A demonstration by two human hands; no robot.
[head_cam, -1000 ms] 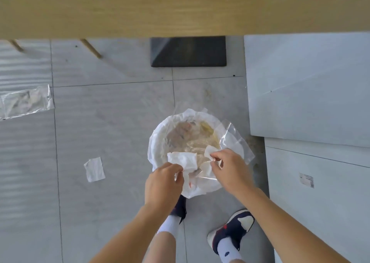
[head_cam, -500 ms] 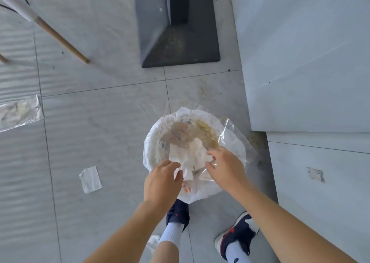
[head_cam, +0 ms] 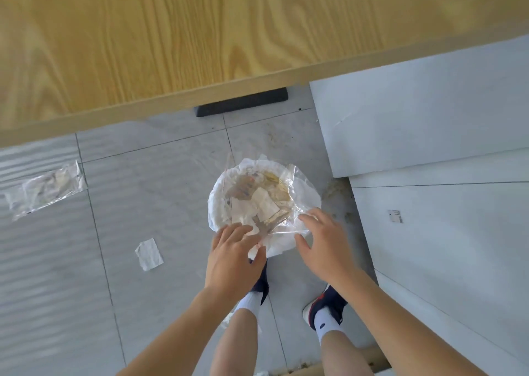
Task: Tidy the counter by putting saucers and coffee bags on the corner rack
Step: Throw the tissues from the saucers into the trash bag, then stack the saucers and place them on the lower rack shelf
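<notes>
Plastic-lined bin (head_cam: 220, 192) contents blurred; left hand (head_cam: 233, 257) and right hand (head_cam: 323, 247) spread, empty.

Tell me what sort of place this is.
Probably a café or kitchen work area, seen from standing height: a wood-grain counter, grey tiled floor and white cabinets. Both hands hover open over a lined waste bin.

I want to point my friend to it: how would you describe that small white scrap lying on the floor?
Start at the wooden tabletop and look down to the grey tiled floor. Left of the lined waste bin, beside the left hand, lies the paper scrap. It is opaque white, unlike the clear plastic wrapper farther left.
</notes>
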